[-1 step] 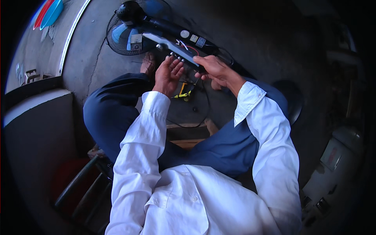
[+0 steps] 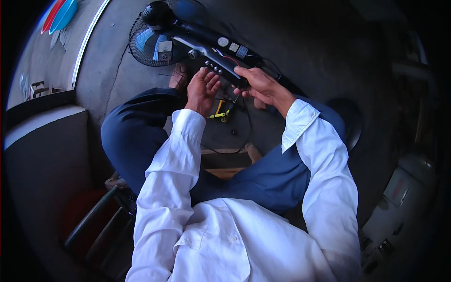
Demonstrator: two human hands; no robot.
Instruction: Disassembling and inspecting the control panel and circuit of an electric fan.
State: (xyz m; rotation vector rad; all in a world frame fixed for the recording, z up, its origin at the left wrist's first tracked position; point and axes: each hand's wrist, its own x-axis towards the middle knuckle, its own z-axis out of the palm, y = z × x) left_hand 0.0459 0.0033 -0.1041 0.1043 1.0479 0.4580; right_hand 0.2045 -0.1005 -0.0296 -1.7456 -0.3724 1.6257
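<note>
My right hand (image 2: 260, 85) grips the near end of a long black control panel (image 2: 215, 56), thumb on top and fingers beneath. A row of small shiny knobs runs along the panel's near edge, and a red wire shows behind it. My left hand (image 2: 202, 91) is palm up beside the knobs, its fingers curled and thumb close to the index finger; whatever may be between them is too small to make out. Behind the panel lies a black electric fan's column (image 2: 202, 34), with its wire-caged blue blades (image 2: 155, 44) at the far left.
A small pale box (image 2: 164, 49) sits against the fan cage. Between my legs lie a yellow tool (image 2: 219, 110) and a black cable (image 2: 249, 127) on the dark floor. A bare foot (image 2: 178, 77) is near the fan. Red and blue basins (image 2: 63, 15) stand at far left.
The panel has tilted slightly in my right hand, and the white wire ends behind it are now mostly hidden. My left hand stays beside the knobs.
</note>
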